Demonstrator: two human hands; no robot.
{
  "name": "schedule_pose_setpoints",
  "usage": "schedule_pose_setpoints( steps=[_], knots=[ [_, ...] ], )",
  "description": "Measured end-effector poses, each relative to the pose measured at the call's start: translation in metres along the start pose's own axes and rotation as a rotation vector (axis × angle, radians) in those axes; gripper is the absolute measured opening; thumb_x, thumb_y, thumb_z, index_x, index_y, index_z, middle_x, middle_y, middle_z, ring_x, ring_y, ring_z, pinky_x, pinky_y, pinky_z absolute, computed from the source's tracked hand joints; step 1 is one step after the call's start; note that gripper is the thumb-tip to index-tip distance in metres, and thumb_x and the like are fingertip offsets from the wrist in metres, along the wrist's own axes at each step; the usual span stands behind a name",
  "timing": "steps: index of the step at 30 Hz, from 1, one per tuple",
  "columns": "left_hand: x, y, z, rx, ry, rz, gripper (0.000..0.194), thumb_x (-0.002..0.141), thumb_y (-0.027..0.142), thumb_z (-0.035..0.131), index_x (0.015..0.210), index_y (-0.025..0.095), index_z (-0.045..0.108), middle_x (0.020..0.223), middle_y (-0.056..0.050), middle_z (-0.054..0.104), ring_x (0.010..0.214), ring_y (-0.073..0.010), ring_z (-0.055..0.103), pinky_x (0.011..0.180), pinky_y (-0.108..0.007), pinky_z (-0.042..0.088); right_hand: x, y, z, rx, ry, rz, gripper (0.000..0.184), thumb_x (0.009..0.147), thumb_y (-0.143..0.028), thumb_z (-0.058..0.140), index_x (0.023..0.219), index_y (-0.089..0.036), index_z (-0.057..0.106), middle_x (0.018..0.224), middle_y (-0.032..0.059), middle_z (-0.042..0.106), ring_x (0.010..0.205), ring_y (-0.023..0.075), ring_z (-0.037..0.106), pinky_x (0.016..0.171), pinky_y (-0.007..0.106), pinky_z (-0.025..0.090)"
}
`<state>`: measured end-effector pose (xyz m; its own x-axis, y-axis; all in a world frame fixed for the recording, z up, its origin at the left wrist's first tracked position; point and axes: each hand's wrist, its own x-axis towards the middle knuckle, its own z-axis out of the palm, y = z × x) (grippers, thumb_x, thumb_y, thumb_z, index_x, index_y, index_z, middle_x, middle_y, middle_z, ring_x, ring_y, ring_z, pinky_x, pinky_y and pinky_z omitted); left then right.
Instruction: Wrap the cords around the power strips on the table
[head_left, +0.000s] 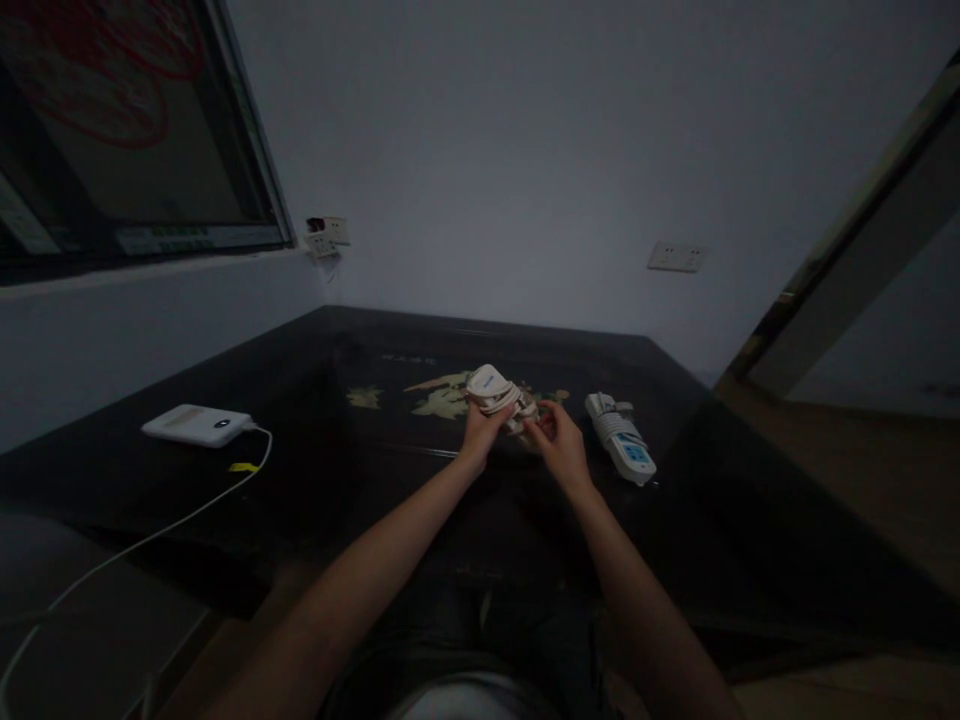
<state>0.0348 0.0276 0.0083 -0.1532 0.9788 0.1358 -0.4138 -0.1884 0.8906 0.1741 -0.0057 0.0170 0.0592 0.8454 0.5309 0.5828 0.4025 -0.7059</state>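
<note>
A white power strip [489,383] with its cord wound around it is held up over the middle of the dark table. My left hand [481,432] grips it from the near left side, its thumb lying over the cord. At its right end, the fingers of my right hand [553,432] pinch a part of the cord or plug; which of the two I cannot tell. Right of my hands, a second white power strip [634,455] lies on the table, cord wrapped about its middle and a blue label showing.
The black table [360,560] has a painted flower pattern on top. At the left lies a white power bank [193,424] with a white cable [172,525] running off the near edge. Wall sockets [676,257] sit behind, and a window [135,130] is at upper left.
</note>
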Motion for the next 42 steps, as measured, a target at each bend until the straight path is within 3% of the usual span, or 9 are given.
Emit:
schedule_pose_setpoints(
  steps=[6, 18, 42],
  knots=[
    [-0.012, 0.003, 0.009, 0.065, -0.103, 0.11, 0.056, 0.063, 0.015, 0.078, 0.114, 0.017, 0.054, 0.12, -0.011, 0.064, 0.109, -0.0207, 0.061, 0.099, -0.034, 0.043, -0.002, -0.001, 0.004, 0.148, 0.016, 0.049, 0.042, 0.074, -0.031, 0.061, 0.114, -0.017, 0.054, 0.097, 0.0076, 0.067, 0.08, 0.0213, 0.063, 0.073, 0.034, 0.05],
    [-0.016, 0.011, 0.011, 0.039, -0.037, 0.138, 0.048, 0.069, 0.018, 0.074, 0.112, 0.017, 0.054, 0.118, -0.009, 0.066, 0.106, -0.0197, 0.063, 0.097, -0.034, 0.045, -0.002, -0.014, 0.01, 0.29, 0.06, 0.037, 0.042, 0.07, -0.024, 0.058, 0.111, -0.017, 0.053, 0.099, 0.0081, 0.067, 0.082, 0.0204, 0.064, 0.075, 0.033, 0.052],
    [-0.01, 0.007, 0.01, -0.041, 0.009, 0.124, 0.044, 0.07, 0.02, 0.073, 0.11, 0.016, 0.056, 0.114, -0.011, 0.067, 0.103, -0.0202, 0.064, 0.095, -0.033, 0.047, 0.0, -0.019, 0.01, 0.269, 0.023, 0.006, 0.047, 0.068, -0.019, 0.059, 0.115, -0.019, 0.054, 0.105, 0.0077, 0.066, 0.09, 0.0219, 0.064, 0.08, 0.035, 0.051]
  ],
)
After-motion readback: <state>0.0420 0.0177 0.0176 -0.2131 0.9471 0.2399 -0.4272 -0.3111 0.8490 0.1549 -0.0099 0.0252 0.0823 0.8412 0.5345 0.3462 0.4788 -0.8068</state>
